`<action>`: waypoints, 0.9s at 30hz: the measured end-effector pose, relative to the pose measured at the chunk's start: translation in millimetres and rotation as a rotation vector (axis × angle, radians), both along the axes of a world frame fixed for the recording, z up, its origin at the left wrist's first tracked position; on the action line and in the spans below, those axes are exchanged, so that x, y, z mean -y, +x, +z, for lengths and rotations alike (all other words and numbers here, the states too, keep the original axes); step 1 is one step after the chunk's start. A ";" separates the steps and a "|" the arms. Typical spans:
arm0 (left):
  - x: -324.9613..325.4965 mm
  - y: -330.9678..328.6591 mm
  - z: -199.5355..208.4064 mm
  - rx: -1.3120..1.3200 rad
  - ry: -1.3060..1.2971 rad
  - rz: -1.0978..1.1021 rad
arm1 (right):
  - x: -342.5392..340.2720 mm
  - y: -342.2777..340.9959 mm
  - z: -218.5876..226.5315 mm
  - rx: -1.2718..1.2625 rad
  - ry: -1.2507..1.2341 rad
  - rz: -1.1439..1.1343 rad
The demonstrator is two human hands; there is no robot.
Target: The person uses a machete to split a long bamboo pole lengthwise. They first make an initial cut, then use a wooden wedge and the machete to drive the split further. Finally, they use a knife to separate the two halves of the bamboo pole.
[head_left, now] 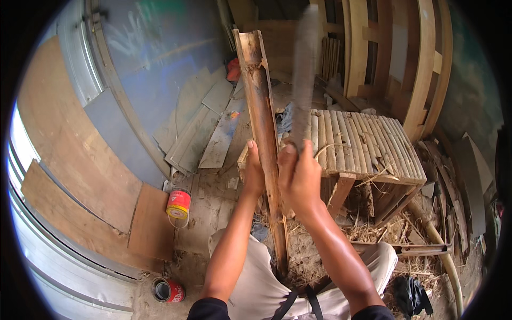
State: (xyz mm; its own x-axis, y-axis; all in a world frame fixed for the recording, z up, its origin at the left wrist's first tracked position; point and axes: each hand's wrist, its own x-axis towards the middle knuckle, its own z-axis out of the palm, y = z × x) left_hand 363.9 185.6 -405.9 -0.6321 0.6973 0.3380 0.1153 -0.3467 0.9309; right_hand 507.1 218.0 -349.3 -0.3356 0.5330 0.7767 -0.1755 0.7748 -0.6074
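Note:
A long split half of bamboo stands almost upright before me, hollow side facing me and its lower end between my legs. On its left edge my left hand grips it with the thumb pointing up; the fingers behind it are hidden. To the right, my right hand is closed around the handle of a machete. The long, dull grey blade points up, slightly blurred, beside the bamboo. The handle itself is mostly covered by my fingers.
Beyond my right hand stands a low bench of bamboo slats, with loose strips on it. Shavings litter the ground beneath. Two paint cans are at left, near plywood sheets. A black plastic bag lies lower right. Wooden frames lean behind.

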 end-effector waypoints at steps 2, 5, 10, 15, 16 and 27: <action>-3.2 0.2 -3.7 0.020 -0.020 0.036 | 2.3 -3.3 4.0 0.252 0.015 -0.055; -6.6 0.2 -7.5 0.021 -0.008 0.015 | 5.0 -4.7 10.7 0.324 -0.037 -0.031; -1.3 4.7 -2.0 0.015 -0.061 -0.009 | 9.1 2.5 9.6 0.219 -0.216 0.146; 0.9 31.6 4.8 -0.080 0.076 -0.085 | 15.8 -0.2 -0.8 0.183 -0.089 -0.070; -0.3 34.9 6.3 -0.009 0.063 -0.070 | 15.4 -0.7 -1.4 0.238 -0.117 -0.107; 11.1 28.8 22.2 0.202 0.020 -0.062 | -0.2 49.2 31.0 -0.124 -1.211 1.260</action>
